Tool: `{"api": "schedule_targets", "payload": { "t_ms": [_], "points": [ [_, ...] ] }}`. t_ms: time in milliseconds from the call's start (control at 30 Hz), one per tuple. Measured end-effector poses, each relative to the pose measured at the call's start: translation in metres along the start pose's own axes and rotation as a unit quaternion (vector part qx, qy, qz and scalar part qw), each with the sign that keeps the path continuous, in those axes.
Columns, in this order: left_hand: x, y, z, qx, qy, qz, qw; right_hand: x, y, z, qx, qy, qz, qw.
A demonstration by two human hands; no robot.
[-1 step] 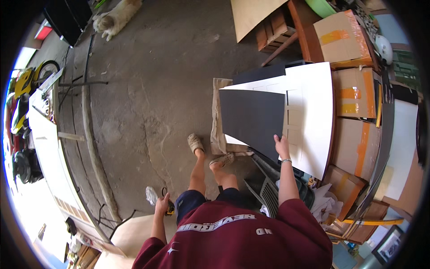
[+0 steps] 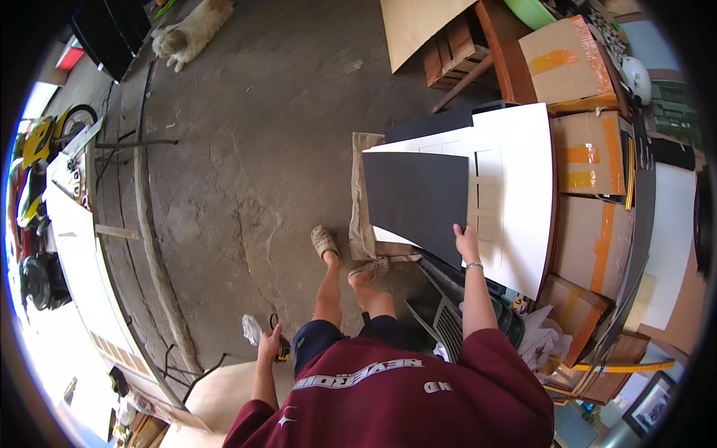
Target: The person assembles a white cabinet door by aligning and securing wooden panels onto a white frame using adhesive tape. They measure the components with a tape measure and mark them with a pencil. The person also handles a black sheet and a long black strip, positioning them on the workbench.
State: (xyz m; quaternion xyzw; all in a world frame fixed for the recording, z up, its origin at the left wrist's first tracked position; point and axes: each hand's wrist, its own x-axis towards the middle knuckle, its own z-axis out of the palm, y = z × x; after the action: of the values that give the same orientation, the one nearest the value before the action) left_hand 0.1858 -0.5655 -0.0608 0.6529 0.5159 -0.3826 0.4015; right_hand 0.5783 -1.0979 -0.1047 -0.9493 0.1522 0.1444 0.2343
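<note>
My right hand (image 2: 467, 245) pinches the lower right corner of a stiff black sheet (image 2: 414, 201). The sheet is tilted over a stack of large white boards (image 2: 519, 187) with cut-out slots in the top one. Another black sheet (image 2: 433, 125) shows at the stack's far edge. Down at my left side, my left hand (image 2: 270, 343) is closed around something with a black loop at its top. A small black-and-yellow object (image 2: 283, 349) shows beside its fingers, its kind unclear. A crumpled clear plastic piece (image 2: 252, 328) is next to that hand.
Taped cardboard boxes (image 2: 594, 231) line the right side. A grey slatted plastic chair (image 2: 442, 317) stands close to my right leg. A long white tabletop (image 2: 82, 261) runs along the left. A dog (image 2: 194, 33) lies on the concrete floor (image 2: 261, 112) at the far left.
The black sheet and my right hand have shifted very slightly left, baring a little more of the slotted white board. My left hand keeps its grip.
</note>
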Motion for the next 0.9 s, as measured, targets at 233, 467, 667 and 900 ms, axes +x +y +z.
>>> {"api": "schedule_targets", "payload": {
  "t_ms": [233,467,667,900],
  "points": [
    [0.015,-0.037,0.003,0.046,-0.027,0.049,0.997,0.042,0.059,0.053,0.03,0.028,0.069,0.997],
    [0.075,-0.034,-0.046,-0.159,-0.164,-0.025,0.973,-0.085,-0.095,-0.045,0.125,0.12,-0.107,0.979],
    [0.049,0.19,0.001,-0.089,-0.18,0.172,0.964,-0.251,-0.116,-0.249,0.131,0.343,-0.104,0.924],
    [-0.081,0.434,0.072,-0.197,-0.386,0.33,0.839,-0.36,-0.081,-0.401,0.096,0.53,-0.024,0.842]
  ]
}}
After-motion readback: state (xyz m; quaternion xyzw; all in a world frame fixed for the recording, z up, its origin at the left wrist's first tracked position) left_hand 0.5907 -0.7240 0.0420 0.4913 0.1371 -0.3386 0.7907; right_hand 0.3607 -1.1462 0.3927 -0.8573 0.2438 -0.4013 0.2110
